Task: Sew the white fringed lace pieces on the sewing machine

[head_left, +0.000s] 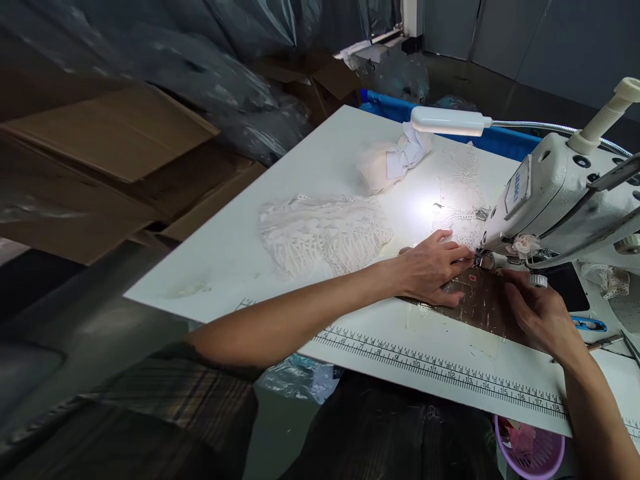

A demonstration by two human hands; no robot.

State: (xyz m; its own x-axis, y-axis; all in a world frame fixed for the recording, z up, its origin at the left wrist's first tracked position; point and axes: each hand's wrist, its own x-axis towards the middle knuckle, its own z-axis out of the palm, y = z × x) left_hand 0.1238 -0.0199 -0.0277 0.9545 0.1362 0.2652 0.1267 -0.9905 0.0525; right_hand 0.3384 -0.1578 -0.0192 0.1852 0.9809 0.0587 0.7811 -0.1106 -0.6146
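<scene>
My left hand point(433, 270) lies palm down on the sewing machine's bed, fingers stretched toward the presser foot point(481, 259). Its fingertips touch or lie beside a strip of white lace point(463, 230) running back from the foot. On the other side of the needle, my right hand point(543, 313) has its thumb and fingers bent inward near the foot. What sits between those fingers is hidden. Under both hands is a brown, shiny bed plate point(487, 303). The white sewing machine point(555, 180) stands over the right hand.
Gathered white lace pieces point(325, 233) lie left of my hand, a pale bundle point(390, 160) behind them. A lamp point(450, 121) shines from above. Small blue cutter point(590, 324) and scissors point(627, 347) lie at right. Cardboard boxes point(115, 133) stand left; a purple basket point(537, 453) sits below.
</scene>
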